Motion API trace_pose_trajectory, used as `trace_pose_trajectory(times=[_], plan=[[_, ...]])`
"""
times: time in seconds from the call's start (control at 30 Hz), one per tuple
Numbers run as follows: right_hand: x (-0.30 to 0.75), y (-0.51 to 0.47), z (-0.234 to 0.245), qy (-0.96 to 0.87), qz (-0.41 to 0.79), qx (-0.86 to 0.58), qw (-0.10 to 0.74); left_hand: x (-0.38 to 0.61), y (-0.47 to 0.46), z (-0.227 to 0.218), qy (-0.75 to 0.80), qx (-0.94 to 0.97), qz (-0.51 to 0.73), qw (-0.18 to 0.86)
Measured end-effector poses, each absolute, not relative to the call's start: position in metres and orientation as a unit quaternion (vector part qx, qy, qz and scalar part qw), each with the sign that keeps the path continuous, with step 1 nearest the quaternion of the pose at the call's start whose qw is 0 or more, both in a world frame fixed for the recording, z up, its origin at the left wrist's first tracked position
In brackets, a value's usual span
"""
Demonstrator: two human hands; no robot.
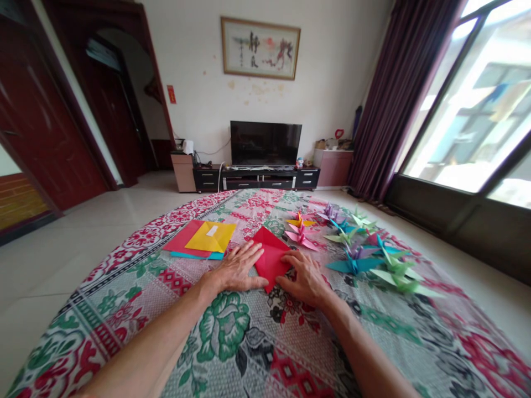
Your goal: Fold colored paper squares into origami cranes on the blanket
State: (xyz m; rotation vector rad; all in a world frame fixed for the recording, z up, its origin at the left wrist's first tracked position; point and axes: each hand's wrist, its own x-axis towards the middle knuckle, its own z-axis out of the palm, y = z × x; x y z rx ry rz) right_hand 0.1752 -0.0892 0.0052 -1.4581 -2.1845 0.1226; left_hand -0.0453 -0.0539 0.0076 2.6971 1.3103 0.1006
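A sheet of red origami paper (271, 260) lies folded in a kite-like shape on the tablecloth, with crease lines across it. On its left edge my left hand (240, 268) rests with fingers stretched out and thumb near the bottom corner. My right hand (305, 276) has bent fingers at the right corner and its thumb on the lower right edge, gripping the paper there. Left of my hands is a stack of coloured paper, with a yellow folded sheet (219, 243) over a red sheet (182, 236) and a blue sheet (199, 256).
Several folded paper cranes stand on the right, among them a pink crane (302, 237), a blue crane (354, 262) and a green crane (402, 275). The round table has a flowered tablecloth (224, 326). Beyond it are a television (265, 143) on a low cabinet and a window.
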Motion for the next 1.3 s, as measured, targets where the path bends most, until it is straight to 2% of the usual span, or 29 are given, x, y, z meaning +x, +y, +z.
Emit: trace_pose_trajectory(times=[0.47,1.3], plan=[[0.165,-0.096,0.013,-0.807,0.077,-0.558,0.175,-0.044,-0.053,0.009,0.432,0.898,0.037,0.076],[0.159,-0.096,0.011,-0.792,0.112,-0.578,0.163,-0.044,-0.054,0.008,0.435,0.896,0.044,0.077]])
